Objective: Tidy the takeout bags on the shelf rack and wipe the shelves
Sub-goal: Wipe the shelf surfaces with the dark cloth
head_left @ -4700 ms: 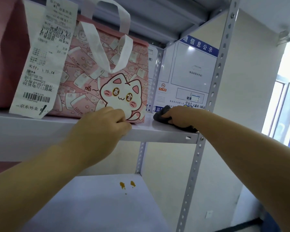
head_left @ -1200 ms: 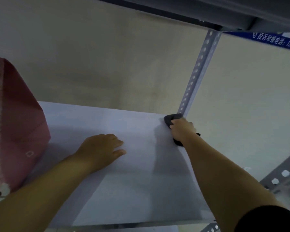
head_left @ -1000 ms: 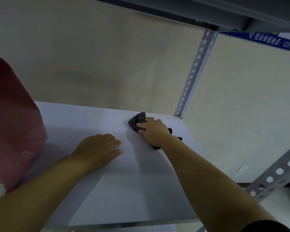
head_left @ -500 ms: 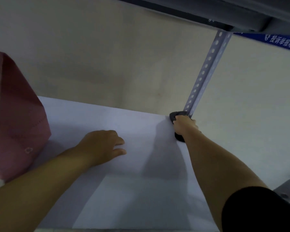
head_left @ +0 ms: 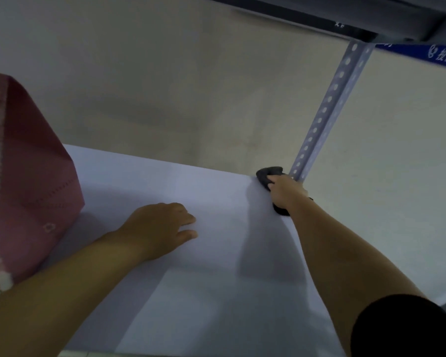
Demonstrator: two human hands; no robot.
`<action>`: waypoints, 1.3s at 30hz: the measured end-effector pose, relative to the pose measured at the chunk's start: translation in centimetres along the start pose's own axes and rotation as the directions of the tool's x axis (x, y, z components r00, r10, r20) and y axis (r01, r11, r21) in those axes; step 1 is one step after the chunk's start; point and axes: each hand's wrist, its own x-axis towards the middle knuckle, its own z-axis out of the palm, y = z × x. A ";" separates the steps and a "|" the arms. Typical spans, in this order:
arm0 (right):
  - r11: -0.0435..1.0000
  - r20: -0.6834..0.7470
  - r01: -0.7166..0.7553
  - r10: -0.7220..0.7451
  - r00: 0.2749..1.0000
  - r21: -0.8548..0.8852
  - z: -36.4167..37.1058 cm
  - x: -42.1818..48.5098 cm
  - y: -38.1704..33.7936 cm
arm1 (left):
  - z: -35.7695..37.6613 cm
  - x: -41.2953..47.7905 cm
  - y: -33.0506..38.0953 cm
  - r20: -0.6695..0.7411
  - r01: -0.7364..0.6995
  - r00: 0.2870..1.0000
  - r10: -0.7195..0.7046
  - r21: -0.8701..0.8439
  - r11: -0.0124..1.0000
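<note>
from the camera on my head i look down at the white shelf (head_left: 191, 292). my right hand (head_left: 287, 193) is far out at the back right corner. its fingers are curled down over the dark cloth (head_left: 267, 175), holding it and pressing it on the shelf, just beside the grey post with holes (head_left: 327, 112). i cannot tell if the cloth touches the post. my left hand (head_left: 157, 228) lies flat on the middle of the shelf, fingers loose and a bit apart, holding nothing. the pink takeout bag (head_left: 29, 189) stands at the left end of the shelf, near my left arm but apart from my hand. here is what i think could go wrong. if i push more into the corner, my knuckles could bump the post, or the cloth could catch on its edge. the cloth sits right at the shelf's right edge, so it could slip off. if i swing my left arm out, it could knock the bag over. the spot under my left hand will not get wiped until i lift it, and the bag covers its own spot too, so both are in the way. around me are a plain wall behind, the dark shelf above (head_left: 319, 11), a blue sign (head_left: 443, 56) at the top right, and my black sleeve (head_left: 402, 328).
</note>
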 end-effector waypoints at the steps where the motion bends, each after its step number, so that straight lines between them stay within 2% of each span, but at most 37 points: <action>1: 1.000 -0.007 -0.027 0.027 1.000 -0.004 0.1 0.3 -0.1 | 0.0 0.0 0.0 -0.004 0.005 1.000 -0.005 -0.005 1.000; 3: 0.999 -0.027 -0.012 0.011 1.000 -0.034 -0.1 -0.6 -1.6 | 0.1 0.0 0.0 0.001 0.018 1.000 -0.018 -0.017 1.000; 8: 0.961 0.005 0.278 -0.278 0.961 0.002 0.0 -4.5 -6.2 | 0.3 -0.2 0.2 0.006 0.032 0.999 -0.031 -0.046 0.998; 12: 0.932 0.029 0.362 -0.363 0.931 0.033 0.7 -7.6 -6.5 | -0.1 -0.8 0.6 0.062 0.043 0.997 -0.041 -0.043 0.998; 17: 0.954 -0.007 0.293 -0.293 0.956 0.064 1.1 -12.3 -4.0 | -1.0 -3.5 0.9 0.062 0.064 0.996 -0.065 0.011 0.998; 20: 0.971 -0.039 0.230 -0.228 0.973 0.057 1.6 -16.0 -2.9 | -1.2 -6.1 0.6 0.005 0.015 1.000 -0.015 0.045 0.999; 24: 0.974 -0.055 0.227 -0.226 0.973 0.022 2.3 -21.4 -2.4 | -1.0 -10.4 0.5 -0.046 -0.022 0.999 0.023 0.015 1.000; 29: 0.942 -0.091 0.328 -0.322 0.943 0.072 3.3 -28.2 -2.4 | -0.5 -16.7 0.5 -0.095 -0.071 0.993 0.068 -0.022 0.997; 34: 0.870 -0.234 0.444 -0.396 0.888 0.213 4.6 -35.9 -2.2 | 1.5 -22.6 0.5 -0.281 -0.188 0.949 0.143 -0.141 0.972; 36: 0.841 -0.274 0.484 -0.419 0.866 0.244 5.6 -38.6 -1.9 | 2.6 -24.3 0.6 -0.283 -0.219 0.944 0.168 -0.160 0.963; 39: 0.863 -0.253 0.430 -0.368 0.895 0.265 7.5 -41.5 -1.5 | 5.2 -26.1 1.0 -0.219 -0.229 0.958 0.186 -0.190 0.955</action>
